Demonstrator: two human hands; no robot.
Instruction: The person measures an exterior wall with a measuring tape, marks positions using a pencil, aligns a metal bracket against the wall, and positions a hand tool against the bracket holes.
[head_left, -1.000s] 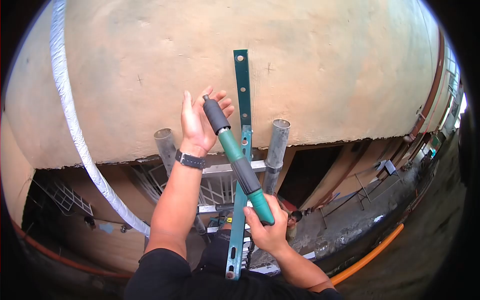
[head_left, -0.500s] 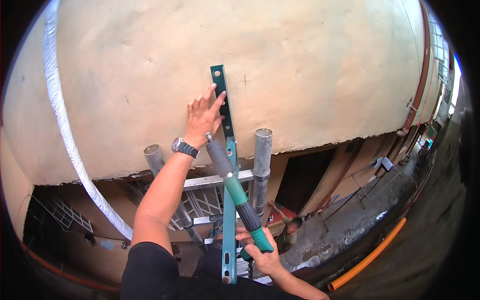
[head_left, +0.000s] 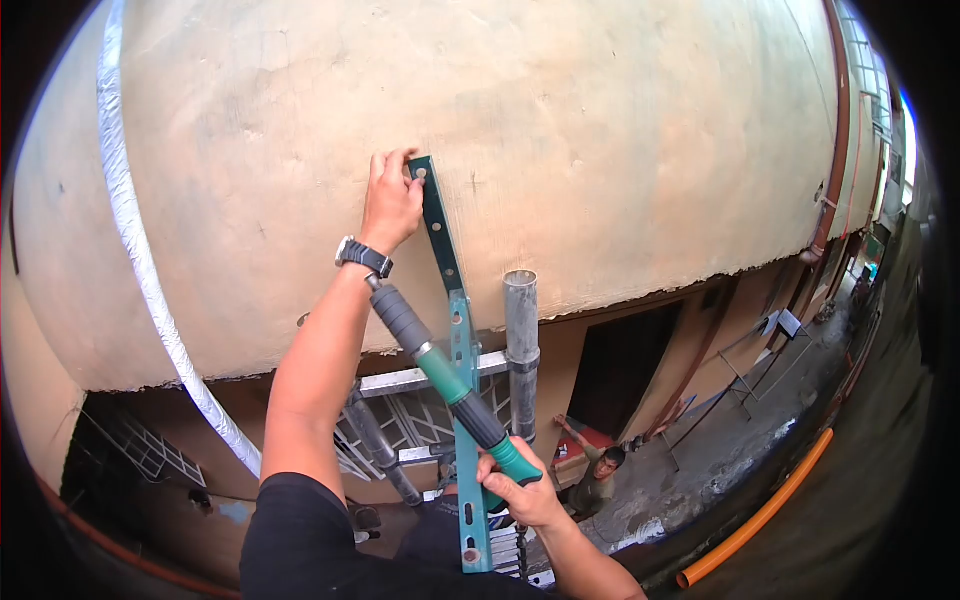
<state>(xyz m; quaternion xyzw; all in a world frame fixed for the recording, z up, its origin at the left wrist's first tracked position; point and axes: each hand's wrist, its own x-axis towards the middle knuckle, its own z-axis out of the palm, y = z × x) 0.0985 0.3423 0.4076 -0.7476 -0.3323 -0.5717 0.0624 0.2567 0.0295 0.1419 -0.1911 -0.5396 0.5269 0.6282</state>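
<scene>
A green metal L-shaped bracket (head_left: 437, 228) stands with its drilled arm against the beige wall (head_left: 620, 150); its slotted arm reaches down toward me. At its top end my left hand (head_left: 391, 208) is closed, fingers curled over the edge and thumb by the top hole. A green and dark grey nail gun (head_left: 443, 372) is in my right hand (head_left: 525, 492), the fingers wrapped round its rear grip. Its narrow muzzle points up and left, close to my left wrist, and its body crosses in front of the slotted arm. Small pencilled crosses mark the wall.
Metal scaffold pipes (head_left: 521, 330) rise on both sides of the bracket. A silver-wrapped pipe (head_left: 150, 240) runs down the left. Far below, another person (head_left: 595, 485) stands with an arm raised toward the scaffold. An orange pipe (head_left: 757, 510) lies at lower right.
My left hand has moved up the bracket and gone from spread fingers to a grip on its top end. The nail gun has tilted further left. The person below now looks up.
</scene>
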